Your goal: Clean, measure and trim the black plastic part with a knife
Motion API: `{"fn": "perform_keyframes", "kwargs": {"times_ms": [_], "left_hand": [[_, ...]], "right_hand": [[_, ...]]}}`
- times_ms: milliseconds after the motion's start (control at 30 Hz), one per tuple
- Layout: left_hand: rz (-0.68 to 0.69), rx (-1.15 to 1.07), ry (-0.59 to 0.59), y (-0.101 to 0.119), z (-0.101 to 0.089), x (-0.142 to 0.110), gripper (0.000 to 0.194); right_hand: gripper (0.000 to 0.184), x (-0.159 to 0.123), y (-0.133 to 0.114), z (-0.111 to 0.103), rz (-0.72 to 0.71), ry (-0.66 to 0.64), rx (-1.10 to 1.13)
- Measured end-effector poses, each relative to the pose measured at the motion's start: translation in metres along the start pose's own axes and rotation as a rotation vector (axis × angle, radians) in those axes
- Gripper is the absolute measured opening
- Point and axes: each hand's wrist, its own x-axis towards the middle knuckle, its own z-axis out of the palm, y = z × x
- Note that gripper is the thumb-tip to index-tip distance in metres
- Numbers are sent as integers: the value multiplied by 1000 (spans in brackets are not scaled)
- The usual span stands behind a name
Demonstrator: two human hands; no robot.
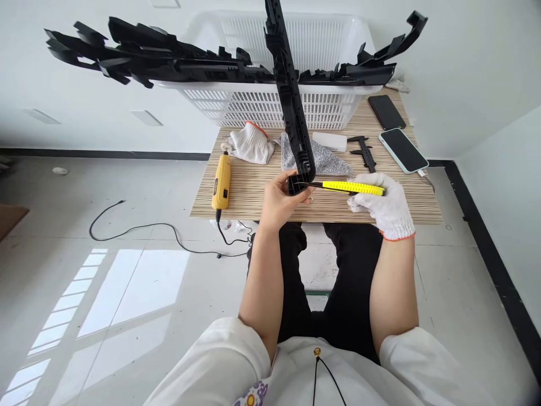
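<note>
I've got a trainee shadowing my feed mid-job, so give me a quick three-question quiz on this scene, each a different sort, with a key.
1. What does the gloved right hand hold, and where is its tip?
2. True or false: the left hand wears no glove.
3. Which lies nearest the left edge of the table? A) a phone; B) the yellow corded tool; C) the caliper.

Key:
1. A yellow-handled tool, tip at the near end of the long black part.
2. True.
3. B.
</note>
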Motion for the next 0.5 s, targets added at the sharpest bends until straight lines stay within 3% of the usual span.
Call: {"fn": "perform_keyframes", "kwargs": {"times_ms": [133,300,500], "left_hand": [[12,50,22,0,-2,1,36],[18,76,42,-1,-6,3,36],[76,51,49,-1,-5,5,34]], "right_hand": [[44,-2,0,2,108,-106,-214],[27,0,-2,8,167,-243,-385],[22,1,-5,8,210,-226,-382]]}}
